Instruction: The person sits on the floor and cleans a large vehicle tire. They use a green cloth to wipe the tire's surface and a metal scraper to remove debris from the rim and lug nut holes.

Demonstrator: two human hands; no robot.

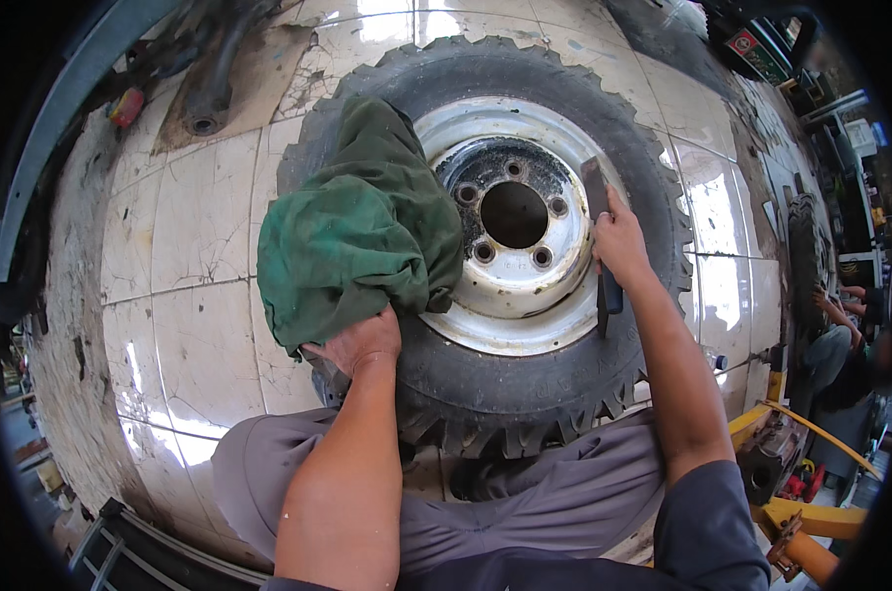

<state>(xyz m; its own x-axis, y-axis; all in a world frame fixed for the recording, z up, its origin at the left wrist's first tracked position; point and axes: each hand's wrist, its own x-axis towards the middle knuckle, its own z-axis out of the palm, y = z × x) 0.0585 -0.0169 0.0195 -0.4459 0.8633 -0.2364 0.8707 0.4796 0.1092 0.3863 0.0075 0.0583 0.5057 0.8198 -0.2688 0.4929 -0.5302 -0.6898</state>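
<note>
A big black tyre (362,394) with chunky tread lies flat on the floor in front of my knees. Its whitish, worn wheel rim (500,333) has a dark hub face with several bolt holes round a central opening. Bunched over the left side of tyre and rim is a green cloth (333,241), its lower edge gripped by my left hand (359,340). My right hand (620,241), over the rim's right edge, is closed round a long flat dark tool (594,185), the index finger stretched along it. The tool's exact kind is unclear.
Pale cracked floor tiles (205,222) surround the tyre. A yellow metal frame (810,517) stands at the lower right, and a small bottle (717,360) lies near it. Another person (840,335) crouches by a tyre at far right. Metal parts (210,103) lie at upper left.
</note>
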